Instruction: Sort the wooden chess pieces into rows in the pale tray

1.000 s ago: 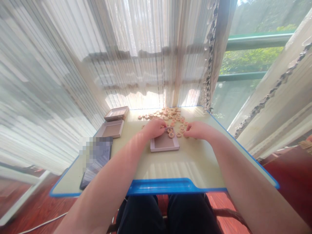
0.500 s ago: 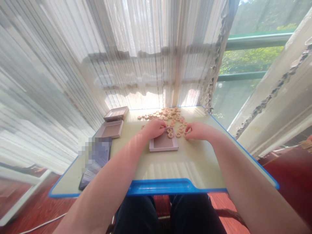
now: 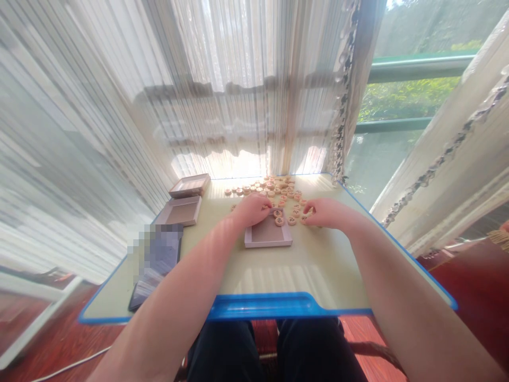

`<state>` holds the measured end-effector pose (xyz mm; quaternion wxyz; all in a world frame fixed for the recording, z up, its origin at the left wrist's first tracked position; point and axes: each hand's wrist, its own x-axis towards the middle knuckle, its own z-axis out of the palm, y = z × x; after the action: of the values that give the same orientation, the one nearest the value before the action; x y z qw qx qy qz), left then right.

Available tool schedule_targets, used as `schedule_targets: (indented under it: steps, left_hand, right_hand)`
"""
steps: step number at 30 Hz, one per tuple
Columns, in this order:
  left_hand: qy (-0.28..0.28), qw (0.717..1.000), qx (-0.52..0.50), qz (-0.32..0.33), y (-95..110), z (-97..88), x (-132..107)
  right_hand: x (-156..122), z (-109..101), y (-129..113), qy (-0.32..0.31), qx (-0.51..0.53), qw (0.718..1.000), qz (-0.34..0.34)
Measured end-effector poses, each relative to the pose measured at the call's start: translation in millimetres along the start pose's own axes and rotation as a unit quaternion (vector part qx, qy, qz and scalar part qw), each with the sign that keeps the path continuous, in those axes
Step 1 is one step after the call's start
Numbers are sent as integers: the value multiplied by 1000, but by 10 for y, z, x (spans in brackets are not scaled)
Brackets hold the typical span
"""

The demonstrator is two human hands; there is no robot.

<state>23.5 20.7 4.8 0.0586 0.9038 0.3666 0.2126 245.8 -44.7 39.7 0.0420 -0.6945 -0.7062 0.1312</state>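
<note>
A shallow open cardboard box (image 3: 268,244) sits in the middle of the table, with two round wooden Chinese chess pieces (image 3: 279,221) at its far right corner. My left hand (image 3: 253,210) lies over the box's far left part, its fingers closed at the far wall and seeming to grip it. To the right of the box, my right hand (image 3: 329,214) is on the table with thumb and forefinger apart. A loose chess piece (image 3: 304,218) lies by those fingertips. Other pieces (image 3: 291,220) are scattered between the box and this hand.
A pile of chess pieces (image 3: 270,185) spreads along the table's far side. At the left stand another open box (image 3: 194,216), a further box (image 3: 190,184) behind it, and a dark phone-like device (image 3: 173,254). A blue tray edge (image 3: 260,306) lines the table's front.
My right hand's thumb and forefinger have parted slightly beside the loose piece. The left hand and the box look almost unmoved.
</note>
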Motion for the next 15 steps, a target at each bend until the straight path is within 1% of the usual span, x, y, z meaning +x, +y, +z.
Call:
schedule_targets:
  steps: [6, 9, 15]
  left_hand:
    - [11, 1000, 11, -9, -9, 10, 12]
    - [8, 1000, 11, -4, -7, 11, 17]
    - [7, 1000, 8, 7, -13, 18, 26]
  right_hand:
    - [37, 33, 25, -15, -9, 1000, 18]
    - [61, 53, 23, -16, -11, 1000, 21]
    - [104, 86, 38, 6, -9, 1000, 27]
